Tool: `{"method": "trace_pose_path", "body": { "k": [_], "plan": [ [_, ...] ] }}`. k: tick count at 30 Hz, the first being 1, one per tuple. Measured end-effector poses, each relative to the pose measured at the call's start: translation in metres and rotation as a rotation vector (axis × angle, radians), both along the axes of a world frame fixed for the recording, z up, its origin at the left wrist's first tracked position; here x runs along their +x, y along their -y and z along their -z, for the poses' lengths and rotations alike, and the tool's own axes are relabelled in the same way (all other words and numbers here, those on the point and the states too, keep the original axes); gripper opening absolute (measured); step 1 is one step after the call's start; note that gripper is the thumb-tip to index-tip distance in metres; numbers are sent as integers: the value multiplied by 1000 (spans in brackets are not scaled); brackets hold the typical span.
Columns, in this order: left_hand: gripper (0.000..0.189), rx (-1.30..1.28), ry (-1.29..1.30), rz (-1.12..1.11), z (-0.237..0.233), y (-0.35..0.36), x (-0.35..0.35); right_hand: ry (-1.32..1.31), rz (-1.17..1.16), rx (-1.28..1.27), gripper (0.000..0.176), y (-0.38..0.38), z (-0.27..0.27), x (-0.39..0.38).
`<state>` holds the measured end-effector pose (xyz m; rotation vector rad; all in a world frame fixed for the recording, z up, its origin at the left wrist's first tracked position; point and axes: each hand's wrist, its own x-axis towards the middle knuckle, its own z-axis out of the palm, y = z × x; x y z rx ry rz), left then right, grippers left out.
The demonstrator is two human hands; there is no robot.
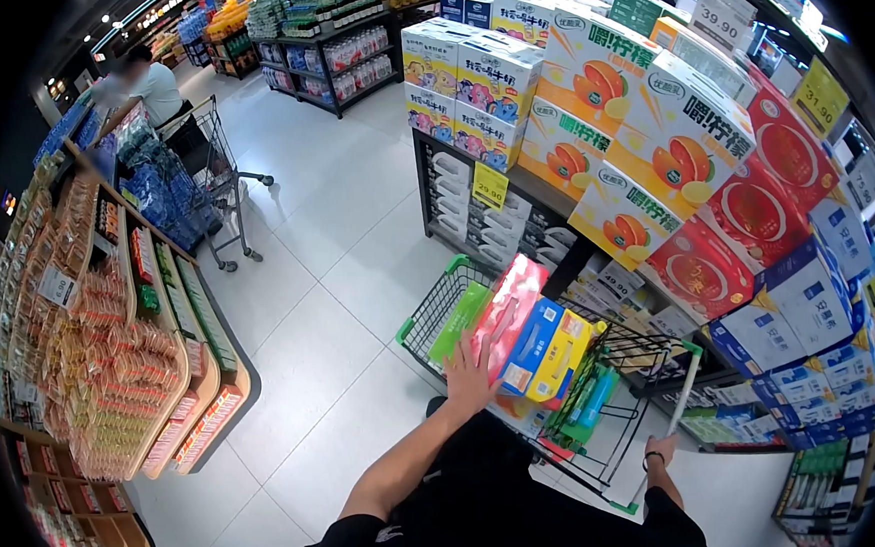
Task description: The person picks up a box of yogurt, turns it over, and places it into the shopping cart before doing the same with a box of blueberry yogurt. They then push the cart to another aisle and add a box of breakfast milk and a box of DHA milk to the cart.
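Note:
My left hand (pixel 470 378) rests with its fingers spread on the near end of a pink and white package (pixel 508 313) in the shopping cart (pixel 425 318). My right hand (pixel 660 448) is wrapped round the cart's handle (pixel 689 384). Inside the cart, a green package (pixel 461 322) lies left of the pink one. To its right are a blue box (pixel 531 345) and a yellow box (pixel 561 357), side by side. Further right, green and teal items (pixel 598 396) lie lower in the basket.
Stacked drink cartons (pixel 681 138) on a display stand close behind the cart. At the left are shelves of packaged snacks (pixel 116 374). Another cart (pixel 225 175) stands at the upper left, near a person in a light shirt (pixel 158 91). Tiled floor (pixel 322 362) runs between the displays.

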<state>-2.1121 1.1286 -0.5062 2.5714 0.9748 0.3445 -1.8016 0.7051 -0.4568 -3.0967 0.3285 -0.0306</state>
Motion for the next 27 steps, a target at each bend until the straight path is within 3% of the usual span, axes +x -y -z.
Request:
{"method": "trace_pose_path", "body": {
  "k": [4, 13, 21, 27],
  "plan": [
    [104, 30, 75, 19, 17, -41, -13, 66, 60, 21, 60, -39, 12, -16],
    [99, 98, 131, 4, 34, -137, -32, 194, 222, -9, 49, -132, 41, -49],
    [107, 20, 185, 156, 46, -243, -54, 293, 362, 47, 40, -231, 54, -82],
    [101, 41, 226, 153, 46, -316, -65, 266, 426, 37, 32, -300, 63, -101]
  ]
}}
